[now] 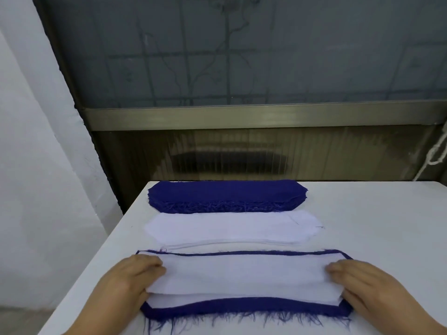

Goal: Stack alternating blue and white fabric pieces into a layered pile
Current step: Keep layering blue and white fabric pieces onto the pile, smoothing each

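From my head camera I count three piles on the table (375,226): one blue pile (225,195) at the back, one white pile (232,228) in the middle, one mixed pile (244,303) nearest me. My left hand (130,279) and right hand (370,284) each hold an end of the top white piece (244,274), fingers curled on it.

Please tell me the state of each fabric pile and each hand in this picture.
blue stack: lying flat, untouched, farthest.
white stack: lying flat, untouched, in the middle.
layered pile: nearest, white piece on top, blue edges showing.
left hand: resting on the top white piece's left end.
right hand: resting on its right end.
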Action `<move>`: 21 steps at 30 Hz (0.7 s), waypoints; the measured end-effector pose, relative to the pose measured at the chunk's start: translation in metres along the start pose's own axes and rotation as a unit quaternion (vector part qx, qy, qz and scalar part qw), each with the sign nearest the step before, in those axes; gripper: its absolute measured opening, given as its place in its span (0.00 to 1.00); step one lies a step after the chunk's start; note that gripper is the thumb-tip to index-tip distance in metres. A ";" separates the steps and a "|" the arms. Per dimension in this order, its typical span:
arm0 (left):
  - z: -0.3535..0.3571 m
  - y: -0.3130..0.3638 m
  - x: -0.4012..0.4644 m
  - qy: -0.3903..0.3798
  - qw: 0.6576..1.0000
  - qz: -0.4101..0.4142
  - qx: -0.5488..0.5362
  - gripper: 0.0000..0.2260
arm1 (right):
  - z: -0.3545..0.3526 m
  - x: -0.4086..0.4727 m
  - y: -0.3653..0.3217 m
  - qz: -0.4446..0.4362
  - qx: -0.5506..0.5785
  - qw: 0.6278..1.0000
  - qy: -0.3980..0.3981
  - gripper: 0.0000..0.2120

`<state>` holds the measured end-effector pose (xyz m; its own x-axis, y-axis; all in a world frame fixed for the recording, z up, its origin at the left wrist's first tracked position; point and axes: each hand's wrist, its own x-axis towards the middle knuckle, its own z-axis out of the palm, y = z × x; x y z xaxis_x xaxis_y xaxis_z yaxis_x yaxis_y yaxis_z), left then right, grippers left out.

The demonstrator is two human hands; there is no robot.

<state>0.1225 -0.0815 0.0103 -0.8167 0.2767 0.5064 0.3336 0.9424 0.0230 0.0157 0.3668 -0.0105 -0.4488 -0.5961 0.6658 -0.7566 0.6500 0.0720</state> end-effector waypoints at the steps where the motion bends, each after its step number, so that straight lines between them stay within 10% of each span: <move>1: 0.002 0.002 -0.003 -0.006 1.000 -0.002 -0.011 0.18 | 0.000 -0.002 -0.001 0.001 0.010 1.000 0.001 0.28; 21: -0.001 0.012 -0.011 -0.006 0.998 -0.018 -0.063 0.31 | -0.004 -0.009 0.013 0.001 0.049 0.998 -0.029 0.26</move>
<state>0.1359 -0.0738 0.0059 -0.8345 0.2467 0.4927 0.3607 0.9205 0.1502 0.0117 0.3820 -0.0123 -0.4753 -0.6228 0.6214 -0.7970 0.6040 -0.0042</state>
